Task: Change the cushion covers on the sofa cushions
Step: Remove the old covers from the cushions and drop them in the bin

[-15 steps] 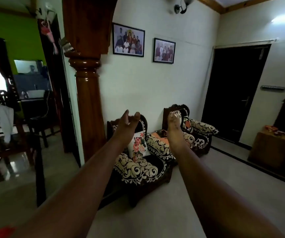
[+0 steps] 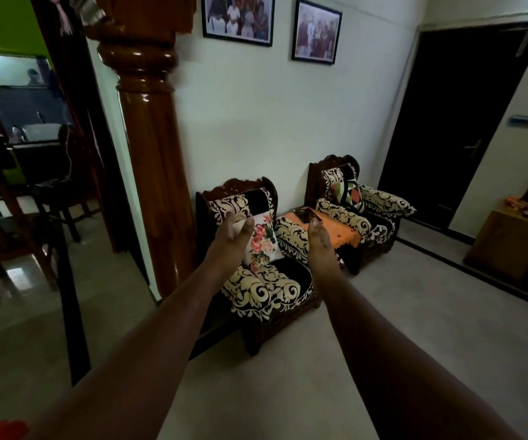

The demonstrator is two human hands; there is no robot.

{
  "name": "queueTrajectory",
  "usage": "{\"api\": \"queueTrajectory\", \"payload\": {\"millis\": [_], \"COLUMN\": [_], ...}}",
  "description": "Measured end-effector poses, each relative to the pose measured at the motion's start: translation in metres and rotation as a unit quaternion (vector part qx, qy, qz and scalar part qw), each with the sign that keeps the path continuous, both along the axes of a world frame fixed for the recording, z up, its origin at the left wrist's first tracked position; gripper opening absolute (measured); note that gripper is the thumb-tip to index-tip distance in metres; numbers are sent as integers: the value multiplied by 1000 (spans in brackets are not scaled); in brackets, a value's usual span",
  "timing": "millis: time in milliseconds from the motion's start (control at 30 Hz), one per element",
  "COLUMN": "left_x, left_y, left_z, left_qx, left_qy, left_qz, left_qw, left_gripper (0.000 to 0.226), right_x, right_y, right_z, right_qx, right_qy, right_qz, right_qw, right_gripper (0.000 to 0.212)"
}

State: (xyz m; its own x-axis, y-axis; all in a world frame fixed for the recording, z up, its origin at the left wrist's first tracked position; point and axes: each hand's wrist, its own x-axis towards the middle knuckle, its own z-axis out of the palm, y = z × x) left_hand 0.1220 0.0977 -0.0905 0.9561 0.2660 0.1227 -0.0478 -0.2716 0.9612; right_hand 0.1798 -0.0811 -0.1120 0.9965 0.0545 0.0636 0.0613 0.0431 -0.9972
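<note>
Both arms reach forward at frame centre, left hand (image 2: 232, 238) and right hand (image 2: 319, 241) each with a wide, empty grip. Floral cushion (image 2: 262, 242) stands upright on near armchair (image 2: 265, 290), centre frame, behind the hands. Striped cushion (image 2: 346, 193) sits on far armchair (image 2: 367, 214), right of centre.

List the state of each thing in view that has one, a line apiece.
Left hand: open, held out, holding nothing.
Right hand: open, held out, holding nothing.
Floral cushion: propped upright on the near chair, cover on.
Striped cushion: leaning on the far chair, cover on.
Door: dark; open or shut unclear.
</note>
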Motion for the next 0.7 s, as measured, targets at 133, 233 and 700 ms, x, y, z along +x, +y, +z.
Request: {"api": "queueTrajectory", "payload": {"millis": [133,233,700], "left_x": [35,60,247], "left_y": [26,38,35], "left_z": [-12,-19,-79], "left_qx": [-22,-5,44], "left_qy": [3,14,94], "left_qz": [-27,-44,-31], "left_qw": [999,999,994], "left_gripper": [68,63,71], "right_x": [35,62,259], "right_y": [27,37,17], "right_z": [-17,-30,-99], "right_qx": [-5,-6,-57], "right_qy": [29,32,56], "right_qz": [1,2,48], "right_qw": [1000,999,996], "right_gripper": [61,62,58]}}
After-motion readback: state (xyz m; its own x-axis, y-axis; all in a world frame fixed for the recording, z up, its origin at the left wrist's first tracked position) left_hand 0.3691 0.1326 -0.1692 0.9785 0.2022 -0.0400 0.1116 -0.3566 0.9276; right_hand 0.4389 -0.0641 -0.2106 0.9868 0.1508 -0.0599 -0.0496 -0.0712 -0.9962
